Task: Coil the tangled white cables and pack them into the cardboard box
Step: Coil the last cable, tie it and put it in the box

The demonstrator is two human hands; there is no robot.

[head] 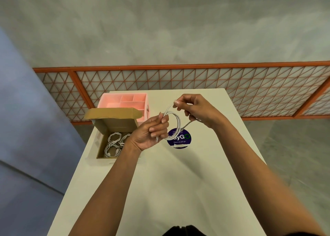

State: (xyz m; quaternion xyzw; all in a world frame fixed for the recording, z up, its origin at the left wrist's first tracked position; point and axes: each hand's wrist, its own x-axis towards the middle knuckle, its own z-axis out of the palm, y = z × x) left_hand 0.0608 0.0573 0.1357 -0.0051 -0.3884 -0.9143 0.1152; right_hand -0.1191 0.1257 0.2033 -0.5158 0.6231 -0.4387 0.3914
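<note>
A white cable (pixel 176 123) hangs in loops above the white table (pixel 160 191). My left hand (pixel 150 134) grips the gathered loops, with a plug end poking out below its fingers. My right hand (pixel 194 109) pinches a strand of the same cable between thumb and fingers, up and to the right of the left hand. The open cardboard box (pixel 107 128) sits at the table's left edge, its lid flap standing up behind. Several coiled white cables (pixel 114 143) lie inside it, partly hidden by my left wrist.
A pink divided organiser tray (pixel 125 102) stands behind the box at the table's far left. A round purple sticker (pixel 179 139) is on the tabletop under the cable. An orange-framed mesh fence (pixel 196 85) runs beyond the table; grey floor lies to the right.
</note>
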